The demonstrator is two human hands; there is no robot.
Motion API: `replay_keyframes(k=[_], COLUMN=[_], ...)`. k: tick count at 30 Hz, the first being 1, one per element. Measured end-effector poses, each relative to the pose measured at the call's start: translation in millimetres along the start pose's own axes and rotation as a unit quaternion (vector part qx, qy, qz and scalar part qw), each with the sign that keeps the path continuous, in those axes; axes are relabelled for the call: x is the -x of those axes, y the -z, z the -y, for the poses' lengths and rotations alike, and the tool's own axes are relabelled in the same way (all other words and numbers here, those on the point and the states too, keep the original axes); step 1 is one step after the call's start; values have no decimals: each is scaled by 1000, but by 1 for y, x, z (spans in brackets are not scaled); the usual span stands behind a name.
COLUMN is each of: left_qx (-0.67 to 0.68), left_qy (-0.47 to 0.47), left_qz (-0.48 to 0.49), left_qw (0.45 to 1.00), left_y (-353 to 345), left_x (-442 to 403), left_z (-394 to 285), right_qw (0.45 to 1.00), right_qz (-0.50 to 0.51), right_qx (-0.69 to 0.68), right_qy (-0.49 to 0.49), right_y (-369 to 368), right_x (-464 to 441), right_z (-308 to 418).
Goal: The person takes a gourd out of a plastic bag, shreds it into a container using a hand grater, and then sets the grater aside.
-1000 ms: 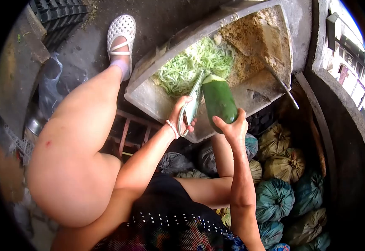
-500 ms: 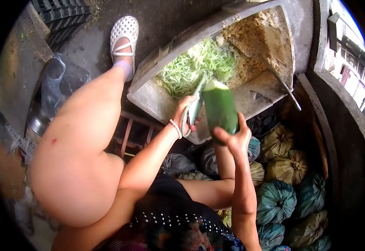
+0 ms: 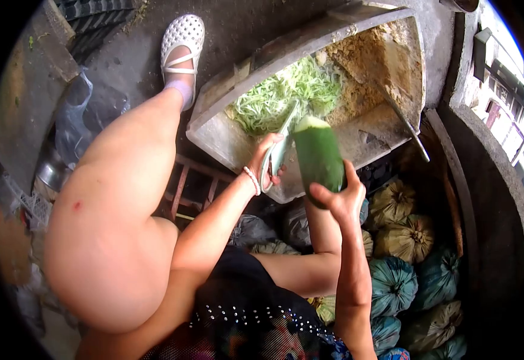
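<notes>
In my right hand [image 3: 343, 195] is a thick dark green gourd [image 3: 319, 156], gripped near its lower end. Its upper end is cut and shows pale flesh. My left hand [image 3: 266, 159], with a beaded bracelet at the wrist, is wrapped around the handle of a long pale green grater [image 3: 281, 138]. The grater slants up over a pale stone-like trough [image 3: 211, 123], close beside the gourd. I cannot tell whether the two touch. Beyond them, a heap of light green shreds [image 3: 286, 90] lies in the trough.
Crumbly brown mash [image 3: 358, 78] fills the trough's right part, where a thin rod [image 3: 404, 117] leans over the edge. Tied teal bags [image 3: 392, 285] and yellowish bags [image 3: 412, 239] crowd the lower right. A clear plastic bag [image 3: 74, 120] lies left of my white shoe [image 3: 181, 45].
Both hands keep their grips, with the gourd and grater almost in the same place. The whole view has shifted slightly.
</notes>
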State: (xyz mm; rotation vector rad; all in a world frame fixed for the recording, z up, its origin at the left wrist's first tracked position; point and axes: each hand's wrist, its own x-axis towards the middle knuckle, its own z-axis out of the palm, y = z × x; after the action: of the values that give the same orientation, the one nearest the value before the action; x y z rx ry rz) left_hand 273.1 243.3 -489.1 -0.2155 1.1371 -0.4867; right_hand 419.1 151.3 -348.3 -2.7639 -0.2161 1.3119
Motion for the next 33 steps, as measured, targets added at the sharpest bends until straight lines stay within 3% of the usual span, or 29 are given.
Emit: replay_keyframes(k=[2,3,4,6,9,12,14,16,18,20,22,24,26,28,30,32,33], left_qx=[-16,0,86,82,-25,-17,-13,-59,39,-21,-22,-32,-35,-33,-43,44,3], left_qy=[-21,-35,-85,-47,-39,-15,-20,-39,-63,-44,-42,-37,-49,-28,-37,-76,-52], left_qz=[54,20,29,-8,10,-14,-22,48,43,-27,-6,-37,-53,-18,28,3,-7], left_qw=[998,999,992,996,999,1000,999,996,996,998,999,998,997,999,998,996,999], left_y=[0,-7,-16,-21,0,-10,-5,-5,-18,-12,-4,-11,-14,-6,-11,-24,-16], left_x=[2,8,1,8,3,2,2,9,6,1,-1,0,3,1,9,2,0], left_z=[-2,-2,3,3,2,6,-1,-5,2,7,5,6,9,3,-3,10,9], right_qw=[996,994,991,993,998,1000,997,995,990,993,997,1000,1000,997,987,989,991], right_qz=[21,30,42,20,-7,-19,6,25,43,24,49,-14,-3,24,25,29,25], right_qx=[5,3,1,27,-56,18,-82,-30,-25,-31,-56,1,17,-45,21,-5,9], right_qy=[83,106,129,112,27,-12,15,95,133,108,25,0,1,64,159,143,130], right_y=[16,23,25,16,-3,-16,-6,10,23,13,7,-10,-7,8,21,22,17], right_x=[41,60,73,67,-11,-35,-5,38,62,43,-8,-34,-27,3,40,47,33], right_z=[3,8,12,19,6,-2,-9,-10,-1,0,14,6,4,0,-4,6,10])
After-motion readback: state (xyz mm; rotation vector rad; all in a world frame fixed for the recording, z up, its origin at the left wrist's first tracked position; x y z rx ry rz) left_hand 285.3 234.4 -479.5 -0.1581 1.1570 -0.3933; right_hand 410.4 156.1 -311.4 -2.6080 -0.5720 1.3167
